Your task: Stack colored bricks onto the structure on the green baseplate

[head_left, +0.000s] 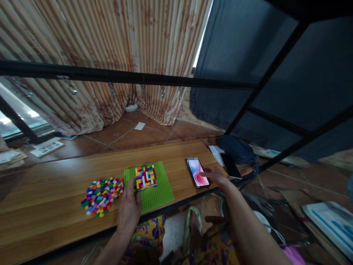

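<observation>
Left hand (129, 208) flat on the green baseplate (154, 189), fingers (131, 186) spread and loose, gripping nothing, tips touching the 9 o'clock edge of the coloured block square (146, 177), apparently to steady plate and square against sliding on the smooth counter (55, 184). Loose bricks (101, 195) heaped just beside the plate at 9 o'clock, within easy reach of that hand. Right hand (216, 175) stretched out to 3 o'clock, fingers relaxed and resting on the lit phone (198, 173), which lies face up near the counter's front edge, probably for reading at a glance. Second, dark phone (231, 165) further out at 3 o'clock, untouched.
</observation>
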Motion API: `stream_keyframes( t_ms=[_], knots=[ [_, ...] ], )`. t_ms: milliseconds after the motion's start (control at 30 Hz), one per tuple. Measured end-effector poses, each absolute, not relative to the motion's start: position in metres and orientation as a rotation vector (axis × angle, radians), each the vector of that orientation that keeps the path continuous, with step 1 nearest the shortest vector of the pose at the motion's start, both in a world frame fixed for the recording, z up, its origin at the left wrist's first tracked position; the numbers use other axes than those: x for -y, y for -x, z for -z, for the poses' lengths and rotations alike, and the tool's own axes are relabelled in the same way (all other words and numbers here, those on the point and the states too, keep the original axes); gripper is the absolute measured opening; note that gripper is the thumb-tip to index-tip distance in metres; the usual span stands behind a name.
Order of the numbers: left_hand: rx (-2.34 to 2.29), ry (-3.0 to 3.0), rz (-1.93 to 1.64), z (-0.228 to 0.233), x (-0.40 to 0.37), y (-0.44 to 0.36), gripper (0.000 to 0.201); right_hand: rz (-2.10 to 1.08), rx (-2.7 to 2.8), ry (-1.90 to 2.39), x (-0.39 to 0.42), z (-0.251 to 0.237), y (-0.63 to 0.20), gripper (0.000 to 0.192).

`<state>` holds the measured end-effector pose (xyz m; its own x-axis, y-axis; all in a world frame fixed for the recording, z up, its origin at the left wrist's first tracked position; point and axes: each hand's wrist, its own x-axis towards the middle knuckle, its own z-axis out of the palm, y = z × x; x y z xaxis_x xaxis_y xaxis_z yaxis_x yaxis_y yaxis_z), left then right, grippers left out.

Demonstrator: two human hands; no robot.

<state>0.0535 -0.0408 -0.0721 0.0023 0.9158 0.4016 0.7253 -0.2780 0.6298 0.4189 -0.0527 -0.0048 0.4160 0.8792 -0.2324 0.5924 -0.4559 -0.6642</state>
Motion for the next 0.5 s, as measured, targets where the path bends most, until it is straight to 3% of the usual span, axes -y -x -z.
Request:
stream_keyframes(
  t_ms=[167,367,500],
  knots=[
    [-1.748,-2.051,-1.089,0.073,0.042,-0.052,0.054,-0.970,1.225,2.073,0.051,0.014,-0.431,0.047],
    [-1.747,-2.057,-1.096,0.072,0.044,-0.053,0.054,-0.529,1.154,2.416,0.033,0.026,-0.432,0.033],
    [-1.727,-2.067,-1.103,0.071,0.044,-0.053,0.054,-0.398,1.227,2.423,0.029,0.028,-0.434,0.057]
  ],
)
